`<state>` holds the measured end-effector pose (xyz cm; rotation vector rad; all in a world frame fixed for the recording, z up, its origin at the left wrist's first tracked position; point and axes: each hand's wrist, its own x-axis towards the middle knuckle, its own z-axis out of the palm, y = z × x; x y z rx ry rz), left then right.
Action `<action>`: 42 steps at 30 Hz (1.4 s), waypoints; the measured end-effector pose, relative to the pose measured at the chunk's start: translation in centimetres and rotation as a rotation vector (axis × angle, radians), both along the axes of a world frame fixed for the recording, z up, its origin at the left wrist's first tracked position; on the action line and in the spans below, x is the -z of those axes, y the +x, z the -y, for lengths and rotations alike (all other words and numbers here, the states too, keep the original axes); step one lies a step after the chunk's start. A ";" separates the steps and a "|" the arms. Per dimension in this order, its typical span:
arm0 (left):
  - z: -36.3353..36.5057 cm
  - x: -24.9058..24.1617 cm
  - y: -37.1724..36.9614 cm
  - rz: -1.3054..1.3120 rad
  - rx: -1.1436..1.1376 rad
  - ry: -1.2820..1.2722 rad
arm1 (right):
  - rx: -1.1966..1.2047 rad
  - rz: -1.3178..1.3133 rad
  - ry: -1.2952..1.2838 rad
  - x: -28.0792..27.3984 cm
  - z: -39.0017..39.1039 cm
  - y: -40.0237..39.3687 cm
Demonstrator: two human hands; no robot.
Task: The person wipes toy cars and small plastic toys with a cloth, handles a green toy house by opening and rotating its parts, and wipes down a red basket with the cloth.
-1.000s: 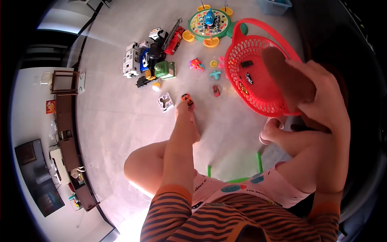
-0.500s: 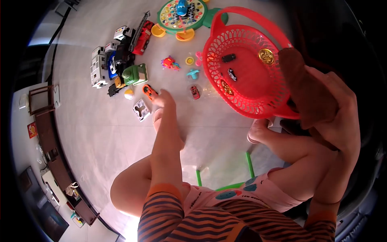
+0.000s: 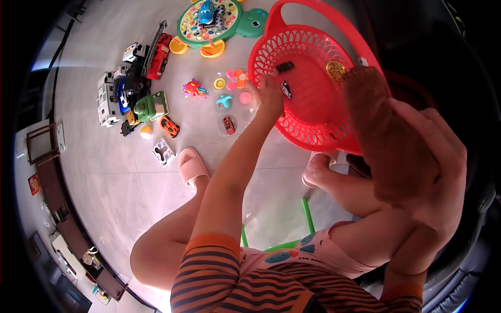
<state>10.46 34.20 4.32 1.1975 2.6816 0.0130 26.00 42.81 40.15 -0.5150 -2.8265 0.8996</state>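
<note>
My left hand (image 3: pixel 270 97) is at the left rim of a red plastic basket (image 3: pixel 318 133), with its fingers curled around the rim; some fingertips are hidden. Inside the basket lie a black toy car (image 3: pixel 285 67), a white and black toy car (image 3: pixel 286 89) and a gold ornament (image 3: pixel 335 70). My right hand (image 3: pixel 443 167) is closed around a long brown fuzzy thing (image 3: pixel 389 141), which overlaps the basket's right side. Whether that hand also grips the basket is hidden. On the floor lies an orange toy car (image 3: pixel 169 126), apart from my hands.
Toy trucks (image 3: pixel 108 99) cluster at the left, with a green toy vehicle (image 3: pixel 151 106). A turtle fishing game (image 3: pixel 250 23) stands at the far side. Nearer lie a red toy car (image 3: pixel 228 125) in clear packaging, a teal toy (image 3: pixel 224 100) and a cow-patterned box (image 3: pixel 163 152).
My left hand has left the orange car on the floor and moved right to the basket's rim. The basket has shifted slightly, and the brown thing still sits in my right hand.
</note>
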 end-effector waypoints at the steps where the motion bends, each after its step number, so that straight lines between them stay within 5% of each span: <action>1: 0.2 -0.5 0.0 0.067 -0.010 -0.012 | 0.008 -0.041 -0.003 0.1 -0.1 0.1; 5: 0.9 2.4 1.5 -0.318 0.043 0.092 | 0.034 -0.208 0.018 0.9 0.0 0.4; 11: -2.4 3.4 -3.6 0.002 0.154 -0.016 | -0.002 0.007 0.084 -0.2 0.7 0.1; 15: -4.1 6.5 -4.7 -0.282 0.293 -0.176 | -0.058 -0.011 0.084 0.7 0.7 -0.4; 18: -5.9 7.4 -4.1 0.061 0.111 -0.177 | -0.076 0.048 0.084 0.6 0.7 -0.6; 21: -5.7 6.9 -2.8 -0.082 0.048 -0.098 | -0.077 0.057 0.074 0.8 0.7 -0.4; 24: -4.7 3.5 -4.5 0.276 -0.048 0.086 | -0.055 0.027 0.061 0.9 0.8 -0.1; 29: 4.6 -4.3 -9.7 0.506 -0.493 0.658 | -0.121 0.009 0.080 1.0 0.9 -0.5; 31: 10.0 -2.9 -11.3 0.720 -0.681 0.745 | -0.154 0.013 0.099 0.8 1.2 -0.8; 35: 18.0 6.3 -10.8 0.738 -0.785 0.545 | -0.172 0.001 0.117 0.7 1.3 -0.4; 42: 18.6 10.4 -9.0 0.498 -0.934 0.409 | -0.170 0.040 0.174 1.1 0.7 0.4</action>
